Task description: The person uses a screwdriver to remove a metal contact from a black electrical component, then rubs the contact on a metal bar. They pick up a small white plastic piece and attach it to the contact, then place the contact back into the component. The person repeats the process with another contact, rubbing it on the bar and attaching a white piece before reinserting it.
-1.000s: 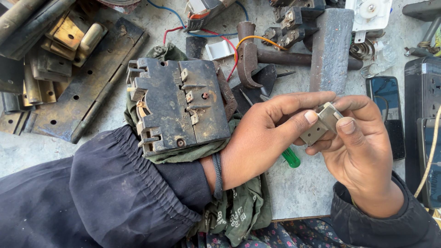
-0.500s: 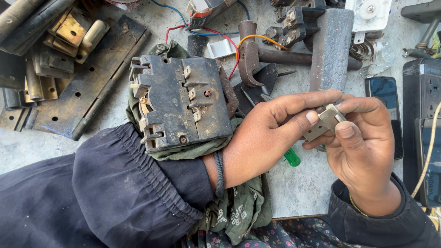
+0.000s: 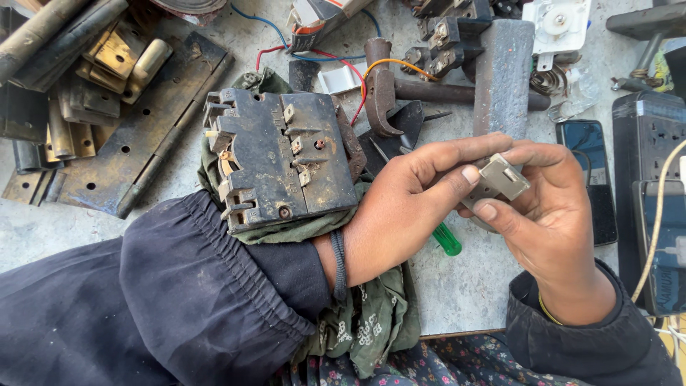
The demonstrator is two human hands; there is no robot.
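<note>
Both hands pinch one small grey metal part point(image 3: 500, 180) over the right half of the work surface. My left hand point(image 3: 407, 204) reaches in from the left, thumb and fingers on the part's left side. My right hand point(image 3: 550, 214) grips it from the right, its thumb under the part. Below the hands a green screwdriver handle point(image 3: 447, 240) pokes out. A dark, worn electrical breaker block point(image 3: 282, 159) rests on an olive cloth point(image 3: 371, 314) just above my left forearm.
A hammer head point(image 3: 379, 89) and a grey steel block point(image 3: 504, 75) lie behind the hands. Rusty hinges and brass scraps point(image 3: 107, 107) fill the left. A phone point(image 3: 589, 168) and a dark socket box point(image 3: 654, 186) sit at the right. Coloured wires point(image 3: 343, 61) trail at the top.
The hands have shifted slightly left and down with the grey part; the right thumb has slid under it. The breaker block stays put.
</note>
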